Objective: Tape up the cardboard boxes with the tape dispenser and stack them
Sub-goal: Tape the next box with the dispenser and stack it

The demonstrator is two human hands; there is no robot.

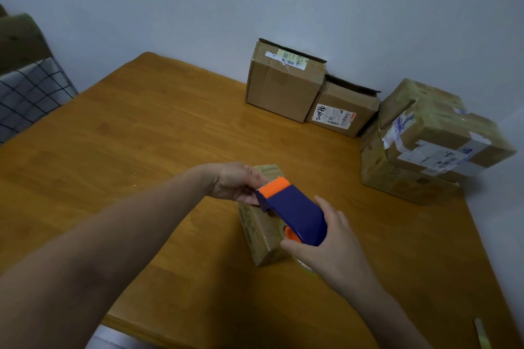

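1. The desk [141,150] has its near edge just in front of the small box [261,238].
2. Over the small box's top, the tape dispenser [295,212] is gripped by the right hand [331,246], fingers curled round it.
3. The small box's far end is held by the left hand [235,183], fingers curled.
4. Bare desk is left open to the small box's left.
5. Beyond it, a tall box [283,85] and a labelled box [340,110] are set against the wall.
6. To its far right, a taped stack [425,147] sits by the desk's edge.
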